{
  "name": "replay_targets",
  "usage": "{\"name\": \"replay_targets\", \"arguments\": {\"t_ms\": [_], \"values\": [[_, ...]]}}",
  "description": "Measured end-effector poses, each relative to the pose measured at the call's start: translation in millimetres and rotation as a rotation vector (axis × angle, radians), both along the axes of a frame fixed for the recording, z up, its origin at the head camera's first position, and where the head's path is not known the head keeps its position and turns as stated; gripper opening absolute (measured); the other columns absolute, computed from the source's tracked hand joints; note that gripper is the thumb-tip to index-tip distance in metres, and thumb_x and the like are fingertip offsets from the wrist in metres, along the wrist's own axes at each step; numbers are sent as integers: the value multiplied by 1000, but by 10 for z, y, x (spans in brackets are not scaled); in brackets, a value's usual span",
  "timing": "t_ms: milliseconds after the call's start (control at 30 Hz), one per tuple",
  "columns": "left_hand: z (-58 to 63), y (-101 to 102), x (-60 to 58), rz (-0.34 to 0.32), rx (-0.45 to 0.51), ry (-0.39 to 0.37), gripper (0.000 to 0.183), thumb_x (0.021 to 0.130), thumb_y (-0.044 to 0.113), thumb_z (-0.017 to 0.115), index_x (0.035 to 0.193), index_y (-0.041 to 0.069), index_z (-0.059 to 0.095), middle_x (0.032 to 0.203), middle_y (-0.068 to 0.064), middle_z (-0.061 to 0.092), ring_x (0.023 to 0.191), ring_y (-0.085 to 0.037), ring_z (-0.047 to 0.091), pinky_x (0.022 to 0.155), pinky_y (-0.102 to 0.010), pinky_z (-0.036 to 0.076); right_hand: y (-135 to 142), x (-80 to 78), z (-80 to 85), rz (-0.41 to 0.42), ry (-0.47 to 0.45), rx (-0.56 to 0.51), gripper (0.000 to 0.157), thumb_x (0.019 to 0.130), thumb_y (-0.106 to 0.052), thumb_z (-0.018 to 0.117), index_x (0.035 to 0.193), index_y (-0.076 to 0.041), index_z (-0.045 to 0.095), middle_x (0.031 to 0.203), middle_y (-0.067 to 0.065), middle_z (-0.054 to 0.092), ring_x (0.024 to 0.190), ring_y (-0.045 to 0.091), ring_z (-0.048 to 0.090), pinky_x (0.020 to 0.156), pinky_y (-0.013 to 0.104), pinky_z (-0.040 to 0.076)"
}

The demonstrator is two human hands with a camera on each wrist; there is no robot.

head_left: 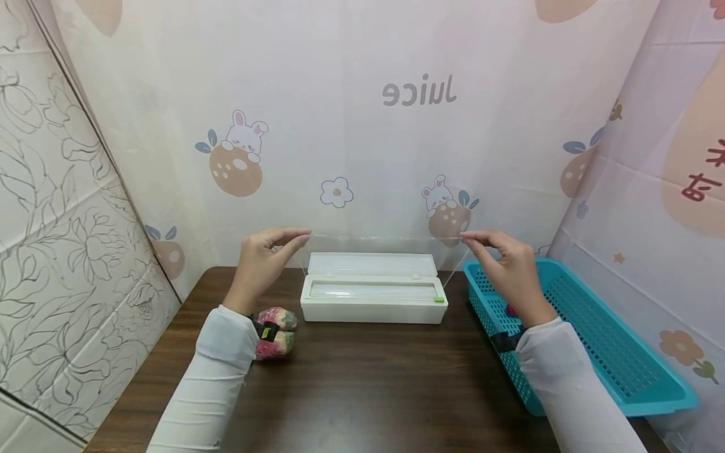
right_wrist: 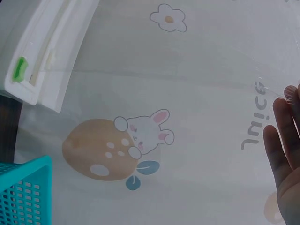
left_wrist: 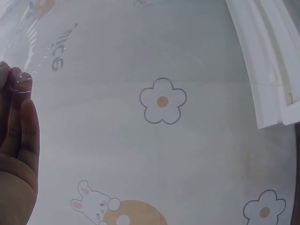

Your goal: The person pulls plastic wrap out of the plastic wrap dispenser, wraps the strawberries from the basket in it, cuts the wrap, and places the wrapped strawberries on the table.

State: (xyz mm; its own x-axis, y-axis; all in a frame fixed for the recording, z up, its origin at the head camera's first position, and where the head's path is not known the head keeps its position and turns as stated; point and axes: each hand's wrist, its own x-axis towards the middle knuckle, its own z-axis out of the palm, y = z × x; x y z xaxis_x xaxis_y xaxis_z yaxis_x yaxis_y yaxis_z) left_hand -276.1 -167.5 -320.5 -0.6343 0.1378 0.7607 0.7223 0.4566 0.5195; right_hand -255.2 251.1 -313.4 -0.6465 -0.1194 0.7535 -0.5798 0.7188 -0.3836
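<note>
A clear sheet of plastic wrap (head_left: 385,238) is drawn up from a white wrap dispenser (head_left: 374,313) whose lid (head_left: 370,264) stands raised at the back. My left hand (head_left: 263,261) pinches the film's upper left corner between thumb and fingers. At the upper right corner, my right hand (head_left: 512,270) pinches it in the same way. The film hangs taut between both hands, above the box. A green slider (head_left: 438,299) sits at the right end of the dispenser's front; the right wrist view shows this slider (right_wrist: 20,69) close up.
A turquoise basket (head_left: 623,340) stands on the right, below my right forearm, with a small reddish thing (head_left: 511,310) in it, partly hidden. Pink-and-green rounded items (head_left: 277,343) lie beside my left wrist. Under everything is a dark wooden table (head_left: 368,390), with a printed curtain (head_left: 351,126) behind.
</note>
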Motion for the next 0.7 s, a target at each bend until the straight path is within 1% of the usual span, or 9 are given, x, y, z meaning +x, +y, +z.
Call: {"name": "replay_targets", "arguments": {"t_ms": [200, 333, 467, 567, 633, 700], "values": [[86, -7, 15, -15, -2, 19, 14, 92, 15, 75, 105, 12, 79, 102, 3, 75, 90, -12, 70, 80, -20, 53, -3, 17, 72, 5, 23, -2, 18, 96, -10, 69, 112, -8, 75, 107, 7, 74, 98, 22, 68, 85, 6, 42], [126, -7, 38, -25, -3, 32, 14, 91, 13, 76, 105, 12, 79, 102, 3, 75, 92, -12, 70, 82, -19, 53, 1, 25, 102, 2, 23, -9, 19, 94, -9, 70, 112, -8, 75, 108, 6, 74, 99, 19, 68, 85, 6, 43], [154, -10, 68, -32, 8, 42, 15, 90, 11, 76, 104, 12, 80, 101, 3, 75, 92, -12, 70, 82, -19, 52, 1, 52, 137, 9, 27, -14, 20, 93, -8, 71, 113, -9, 76, 107, 5, 74, 99, 7, 65, 85, 7, 44], [160, -22, 93, -43, 7, 48, 16, 90, 10, 76, 105, 13, 79, 101, 3, 75, 90, -12, 70, 81, -20, 52, 18, 88, 162, 37, 24, -7, 20, 93, -6, 72, 112, -10, 76, 106, 3, 74, 96, -2, 62, 85, 8, 45], [154, -34, 122, -57, 1, 49, 16, 89, 9, 77, 105, 13, 80, 101, 3, 75, 89, -11, 69, 80, -20, 52, 40, 127, 172, 58, 10, 5, 20, 92, -4, 72, 111, -10, 76, 103, 2, 73, 94, -6, 61, 85, 8, 45], [149, -49, 154, -72, -9, 44, 16, 90, 9, 77, 104, 13, 80, 100, 4, 75, 88, -11, 69, 79, -21, 52, 71, 171, 181, 83, -10, 20, 20, 92, -2, 71, 110, -10, 76, 101, 1, 73, 91, -6, 62, 84, 8, 46]]}}
